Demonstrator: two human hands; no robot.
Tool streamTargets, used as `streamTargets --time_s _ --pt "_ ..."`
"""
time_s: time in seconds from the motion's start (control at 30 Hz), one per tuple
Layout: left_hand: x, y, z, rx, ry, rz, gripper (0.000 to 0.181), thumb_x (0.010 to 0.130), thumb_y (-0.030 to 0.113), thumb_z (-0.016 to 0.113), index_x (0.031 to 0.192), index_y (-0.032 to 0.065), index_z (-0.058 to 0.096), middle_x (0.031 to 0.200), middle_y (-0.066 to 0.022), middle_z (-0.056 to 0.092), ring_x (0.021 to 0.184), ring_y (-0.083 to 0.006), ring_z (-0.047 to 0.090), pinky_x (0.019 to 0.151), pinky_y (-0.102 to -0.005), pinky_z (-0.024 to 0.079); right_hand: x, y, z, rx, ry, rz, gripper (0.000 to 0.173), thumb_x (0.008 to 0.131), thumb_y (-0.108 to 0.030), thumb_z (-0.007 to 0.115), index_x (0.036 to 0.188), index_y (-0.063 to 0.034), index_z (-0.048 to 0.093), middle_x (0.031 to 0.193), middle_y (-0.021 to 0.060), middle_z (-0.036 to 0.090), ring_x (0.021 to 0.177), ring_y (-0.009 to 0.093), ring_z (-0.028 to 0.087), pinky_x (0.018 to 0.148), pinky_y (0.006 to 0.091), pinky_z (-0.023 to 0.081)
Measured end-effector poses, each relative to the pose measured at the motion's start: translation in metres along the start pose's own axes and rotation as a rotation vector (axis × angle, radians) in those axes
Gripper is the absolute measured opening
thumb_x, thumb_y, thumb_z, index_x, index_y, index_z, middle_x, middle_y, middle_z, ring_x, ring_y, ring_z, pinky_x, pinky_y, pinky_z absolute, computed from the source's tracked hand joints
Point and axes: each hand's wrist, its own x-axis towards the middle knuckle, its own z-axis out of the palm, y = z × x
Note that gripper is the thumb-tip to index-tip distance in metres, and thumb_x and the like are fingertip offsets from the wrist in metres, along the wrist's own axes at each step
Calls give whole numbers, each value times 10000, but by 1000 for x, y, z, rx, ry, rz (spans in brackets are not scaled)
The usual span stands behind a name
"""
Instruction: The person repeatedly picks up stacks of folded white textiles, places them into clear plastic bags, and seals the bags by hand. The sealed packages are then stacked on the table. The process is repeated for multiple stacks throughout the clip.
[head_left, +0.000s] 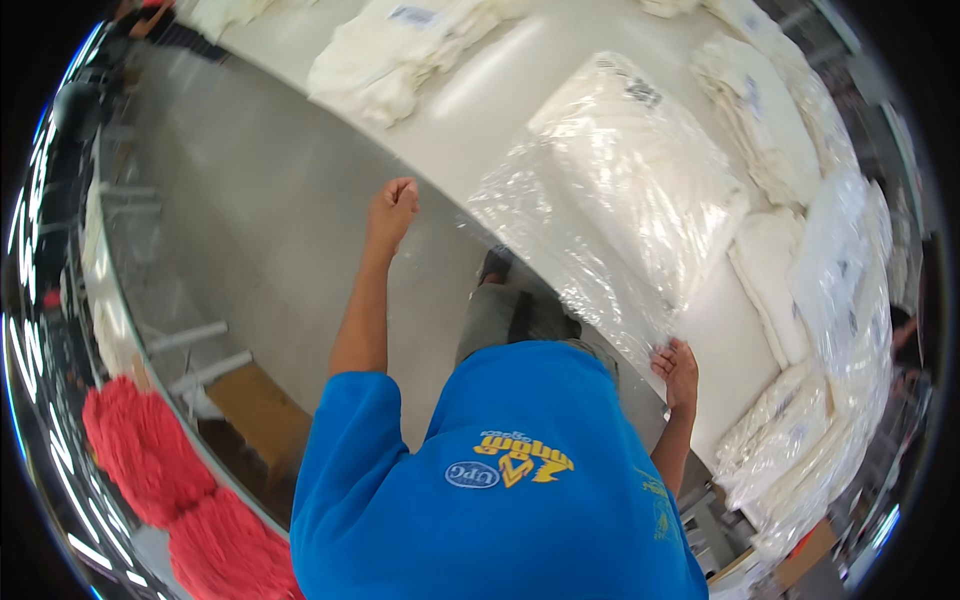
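Note:
A clear plastic bag with folded cream-white fabric inside lies on the white table. Its loose, flat end reaches the table's near edge, and a printed patch shows near its far end. At the right corner of that loose end, my right hand pinches the film between curled fingers. My left hand is raised above the floor, left of the table edge, with its fingers curled in. Nothing shows in it, and a gap separates it from the bag.
Stacks of cream fabric lie at the table's far side. Filled plastic bags and folded white cloth line the right. Bundles of red fabric rest on another table behind left, near a cardboard box. A person stands far left.

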Motion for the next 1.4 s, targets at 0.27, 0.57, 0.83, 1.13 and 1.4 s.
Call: streamTargets --time_s 0.27,0.57,0.83,1.13,1.4 --pt "62 39 77 242 -269 132 593 870 343 710 1276 -54 537 984 -87 650 895 -147 608 792 -275 490 22 -6 23 -170 99 -182 212 938 -235 644 1006 -34 627 815 1 667 639 67 568 583 212 440" --pt "73 23 87 518 -455 193 277 813 237 719 722 13 583 583 -29 544 561 -133 507 541 -300 404 13 24 20 -45 152 -228 173 940 -208 636 908 -39 625 745 -9 602 650 65 552 606 210 447" --pt "65 22 67 481 -304 487 443 870 89 616 1303 86 521 923 -96 630 725 -192 611 664 -338 502 7 21 13 -706 504 -740 509 878 -114 638 1342 -18 449 1161 153 578 1005 258 592 808 347 508" --pt "83 27 68 998 -364 1452 475 829 84 662 1286 175 571 1361 -131 507 1230 -330 508 940 -445 463 28 -10 18 -1308 335 -1270 577 776 -213 752 1310 -138 550 1459 130 427 1357 323 387 1100 471 323" --pt "93 25 81 617 -609 1143 233 861 128 659 1093 122 683 1231 -124 629 1217 -311 535 972 -391 447 23 -20 19 -1191 146 -1259 252 836 -152 673 1087 -119 674 1235 83 628 1221 269 523 1063 444 357"
